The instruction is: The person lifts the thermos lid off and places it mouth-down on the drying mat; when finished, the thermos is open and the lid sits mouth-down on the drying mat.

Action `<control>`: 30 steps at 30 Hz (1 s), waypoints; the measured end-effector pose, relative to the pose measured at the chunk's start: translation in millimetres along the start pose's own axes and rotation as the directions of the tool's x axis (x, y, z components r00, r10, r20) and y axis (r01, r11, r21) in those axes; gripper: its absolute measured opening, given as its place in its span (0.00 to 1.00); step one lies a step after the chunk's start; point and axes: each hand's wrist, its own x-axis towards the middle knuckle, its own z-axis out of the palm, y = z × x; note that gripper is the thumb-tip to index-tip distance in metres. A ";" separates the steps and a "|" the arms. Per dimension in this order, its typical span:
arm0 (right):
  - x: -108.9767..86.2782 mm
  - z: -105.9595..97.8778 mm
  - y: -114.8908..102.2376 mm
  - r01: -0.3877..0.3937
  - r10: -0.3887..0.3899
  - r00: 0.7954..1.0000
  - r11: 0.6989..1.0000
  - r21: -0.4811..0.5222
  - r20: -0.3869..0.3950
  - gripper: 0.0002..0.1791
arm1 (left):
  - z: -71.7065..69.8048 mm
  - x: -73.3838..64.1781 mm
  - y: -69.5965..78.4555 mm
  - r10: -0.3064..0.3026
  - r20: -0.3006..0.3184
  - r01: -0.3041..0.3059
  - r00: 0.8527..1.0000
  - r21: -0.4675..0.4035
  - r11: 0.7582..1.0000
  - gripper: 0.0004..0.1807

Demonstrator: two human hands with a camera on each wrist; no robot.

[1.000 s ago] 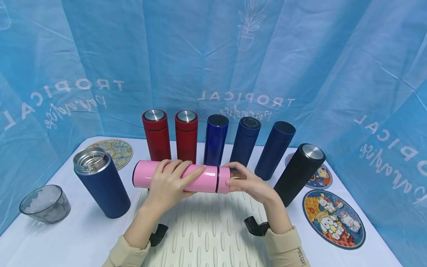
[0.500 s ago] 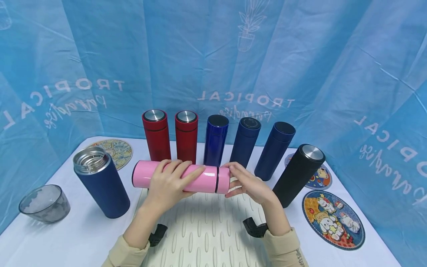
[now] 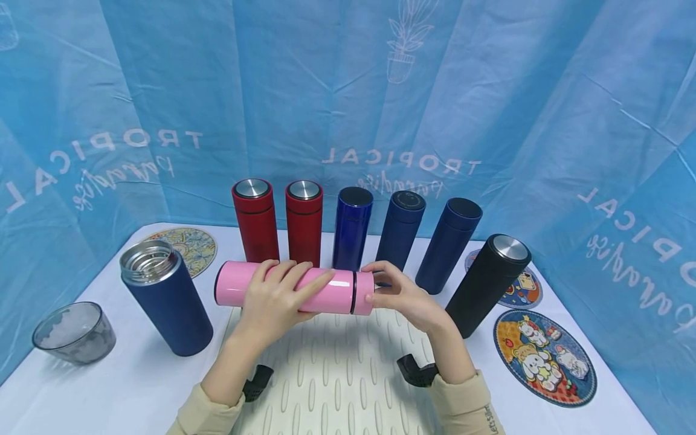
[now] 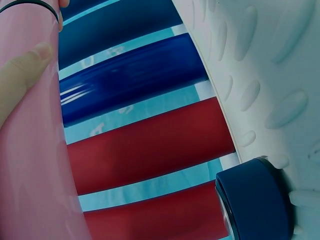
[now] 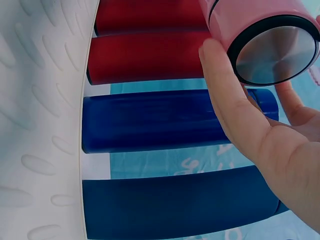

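A pink thermos bottle (image 3: 326,291) lies sideways in the air above the white ridged mat (image 3: 331,368), its lid (image 3: 364,293) to the right beyond a black ring. My left hand (image 3: 276,299) grips the body from the near side, fingers over the top; its thumb (image 4: 30,67) runs along the pink wall in the left wrist view. With thumb and fingertips, my right hand (image 3: 405,297) pinches the lid at its rim. The lid's brushed metal end (image 5: 276,55) faces the right wrist camera. A dark blue lid (image 4: 255,200) rests on the mat, mostly hidden in the head view.
Behind stand two red bottles (image 3: 255,226) (image 3: 304,226), a glossy blue bottle (image 3: 351,232) and two navy bottles (image 3: 401,232) (image 3: 446,248). A black bottle (image 3: 484,290) and round coasters (image 3: 544,357) are right. An uncapped navy bottle (image 3: 173,308) and glass bowl (image 3: 75,338) stand left.
My right fingers loosened and spread at the lid half a second ago, and now bend in on its rim again. The left hand and the pink thermos bottle have hardly moved.
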 end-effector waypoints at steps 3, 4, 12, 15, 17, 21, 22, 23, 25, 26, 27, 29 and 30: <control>0.1 0.7 0.2 0.031 -0.031 0.999 0.999 -0.009 -0.004 0.31 | -0.3 -0.3 0.1 -0.004 0.007 0.004 1.000 -0.004 1.000 0.43; 0.2 0.9 0.4 0.039 -0.039 0.999 0.999 -0.010 -0.004 0.31 | -0.5 -0.3 0.1 -0.005 0.008 0.005 1.000 -0.004 1.000 0.43; 1.2 1.7 0.7 0.128 -0.129 0.992 0.989 -0.069 -0.002 0.33 | -0.4 0.6 0.3 0.000 -0.008 0.000 1.000 0.001 1.000 0.43; 1.8 1.8 0.7 0.134 -0.134 0.991 0.988 -0.078 -0.001 0.34 | -0.2 0.7 0.0 -0.004 -0.009 0.004 1.000 0.000 1.000 0.43; 1.6 1.3 0.8 0.112 -0.112 0.994 0.990 -0.083 0.004 0.37 | 0.2 0.5 -0.6 -0.009 -0.006 0.009 1.000 -0.001 1.000 0.43; 0.3 0.0 -0.3 0.027 -0.025 0.999 0.995 -0.091 0.021 0.39 | 0.6 0.5 -1.2 -0.010 -0.010 0.010 1.000 -0.008 1.000 0.43; 0.1 -0.1 -0.8 0.004 -0.002 1.000 0.996 -0.091 0.022 0.37 | 0.6 0.5 -1.1 -0.010 -0.010 0.010 1.000 -0.010 1.000 0.43; -0.1 0.0 -1.3 -0.017 0.019 1.000 0.996 -0.093 0.021 0.36 | 0.8 0.4 -1.0 -0.009 -0.011 0.009 1.000 -0.014 1.000 0.43; 0.1 0.7 -2.3 -0.060 0.061 0.998 0.994 -0.088 0.009 0.33 | 0.9 0.1 -0.6 -0.010 -0.009 0.010 1.000 -0.019 1.000 0.43; 0.1 1.2 -2.8 -0.077 0.078 0.997 0.993 -0.087 0.003 0.31 | 0.8 0.0 -0.3 -0.010 -0.007 0.010 1.000 -0.021 1.000 0.43; 0.2 1.7 -2.8 -0.088 0.088 0.996 0.992 -0.085 -0.004 0.30 | 0.7 -0.3 -0.1 -0.011 -0.004 0.011 1.000 -0.024 1.000 0.43; 0.5 2.2 -2.4 -0.098 0.098 0.995 0.992 -0.074 -0.012 0.27 | 0.4 -0.7 0.3 -0.012 0.009 0.012 1.000 -0.025 1.000 0.43; 0.6 2.4 -2.2 -0.100 0.099 0.995 0.993 -0.068 -0.015 0.27 | 0.2 -1.0 0.6 -0.012 0.013 0.012 1.000 -0.025 1.000 0.43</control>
